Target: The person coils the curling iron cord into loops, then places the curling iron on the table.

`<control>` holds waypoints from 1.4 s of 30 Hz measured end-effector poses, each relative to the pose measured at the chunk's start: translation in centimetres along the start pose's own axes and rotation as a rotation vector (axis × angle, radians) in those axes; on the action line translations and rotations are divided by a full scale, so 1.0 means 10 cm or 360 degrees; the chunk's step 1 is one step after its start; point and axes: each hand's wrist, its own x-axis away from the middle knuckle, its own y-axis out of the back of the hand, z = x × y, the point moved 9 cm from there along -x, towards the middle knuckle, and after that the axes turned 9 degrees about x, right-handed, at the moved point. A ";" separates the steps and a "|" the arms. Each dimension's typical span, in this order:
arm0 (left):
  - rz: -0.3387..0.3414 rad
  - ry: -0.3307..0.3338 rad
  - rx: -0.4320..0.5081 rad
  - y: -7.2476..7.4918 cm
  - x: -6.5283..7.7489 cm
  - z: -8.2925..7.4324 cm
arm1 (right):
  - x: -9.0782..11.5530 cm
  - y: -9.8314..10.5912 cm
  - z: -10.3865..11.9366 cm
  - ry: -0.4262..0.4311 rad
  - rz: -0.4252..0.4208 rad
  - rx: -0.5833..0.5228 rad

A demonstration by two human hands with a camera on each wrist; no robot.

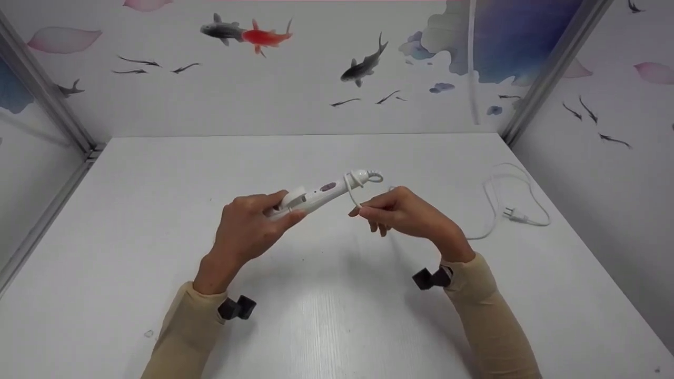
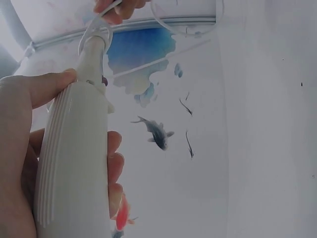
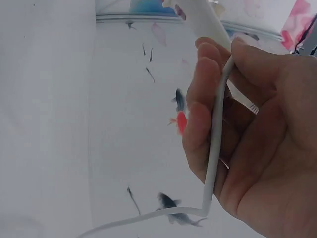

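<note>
A white curling iron [image 1: 320, 196] slants up to the right over the table, a small dark oval on its handle. My left hand [image 1: 245, 226] grips its left part, thumb along one side and fingers round the other. In the left wrist view the ribbed white casing [image 2: 74, 158] fills that hand. The white power cord [image 1: 349, 190] loops round the handle's tail end. Just right of that end, my right hand [image 1: 405, 213] pinches the cord between thumb and forefinger. In the right wrist view the cord [image 3: 216, 134] runs down across the curled fingers.
The rest of the cord [image 1: 495, 210] lies in a loose loop on the white table [image 1: 131, 237] at the right, ending in a two-pin plug [image 1: 516, 215]. Panels painted with fish [image 1: 363, 66] stand behind and at both sides. Each wrist carries a black mount [image 1: 432, 279].
</note>
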 end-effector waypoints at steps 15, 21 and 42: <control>0.0176 -0.0139 0.0114 -0.16 0.09 -0.06 | -0.05 -0.06 -0.63 -0.0425 -0.0042 -0.0037; 0.0316 -0.0312 0.0048 -0.29 0.12 -0.16 | -0.07 0.01 -0.62 -0.0338 -0.0135 0.0014; 0.0353 -0.0432 -0.0277 -0.43 0.14 -0.31 | 0.01 0.18 -0.09 -0.0130 -0.0355 0.0143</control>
